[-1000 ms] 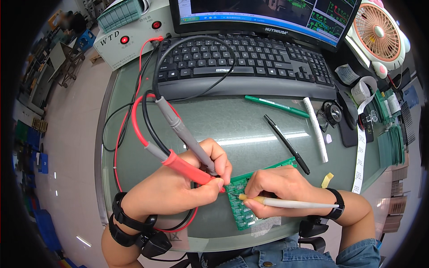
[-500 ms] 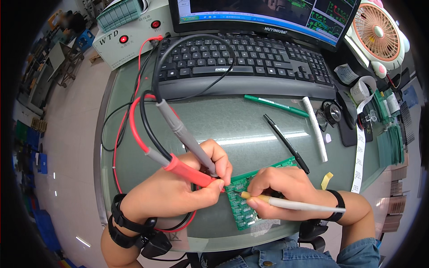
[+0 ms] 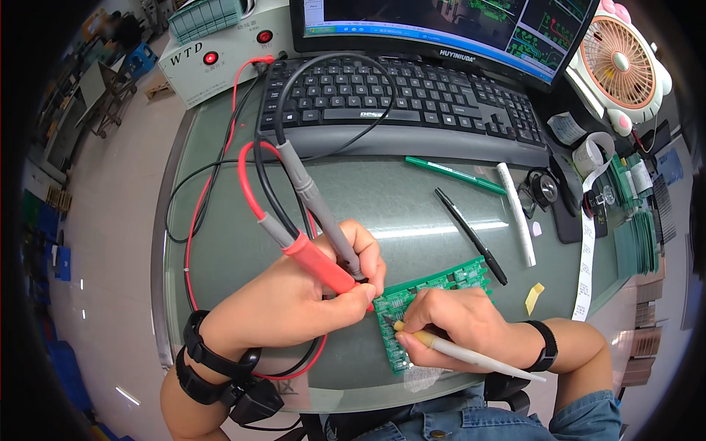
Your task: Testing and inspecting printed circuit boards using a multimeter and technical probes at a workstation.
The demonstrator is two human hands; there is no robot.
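Green circuit board (image 3: 430,309) lies at the glass desk's (image 3: 412,213) near edge, at 6 o'clock from the keyboard (image 3: 412,99). The left hand (image 3: 294,301) pinches red (image 3: 316,261) and grey (image 3: 323,217) test probes together (tips on the board); the right hand (image 3: 452,320) pins the board, fingers curled round a pale brush (image 3: 471,354). Steady, upright tips should serve best. No containers show, apart from a rack of green boards (image 3: 638,235) at 3 o'clock.

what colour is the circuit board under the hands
Green, with small pale components; the circuit board shows best in the head view.
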